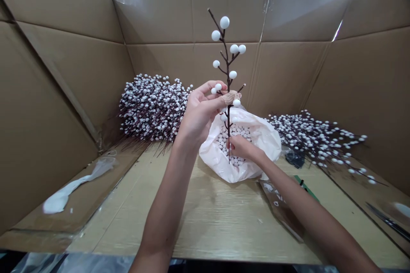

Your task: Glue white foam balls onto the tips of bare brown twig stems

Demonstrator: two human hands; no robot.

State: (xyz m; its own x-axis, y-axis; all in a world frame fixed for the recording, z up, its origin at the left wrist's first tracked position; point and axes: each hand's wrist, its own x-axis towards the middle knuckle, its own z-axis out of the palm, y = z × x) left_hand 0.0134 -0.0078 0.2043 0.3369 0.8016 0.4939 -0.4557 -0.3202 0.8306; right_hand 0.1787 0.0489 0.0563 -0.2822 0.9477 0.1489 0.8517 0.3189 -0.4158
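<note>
Upright in front of me stands an artificial berry branch (227, 66), a dark brown stem with white balls on several twigs; a few twig tips are bare. My left hand (205, 108) is closed on the stem, and one finger wears a tan wrapping. Behind the stem's lower end sits a white plastic bag (265, 136), open at the top. Loose white balls (238, 132) fill it. My right hand (241, 147) is in the bag's mouth with its fingers bent together among the balls. Whatever those fingers pinch is hidden.
A dense pile of white-berry branches (153, 106) lies at back left, a smaller pile (315, 136) at right. Cardboard walls (224, 19) surround the wooden table (205, 222). Scissors (389, 222) lie at far right, a white plastic strip (77, 185) at left, a green object (307, 188) beyond my right forearm.
</note>
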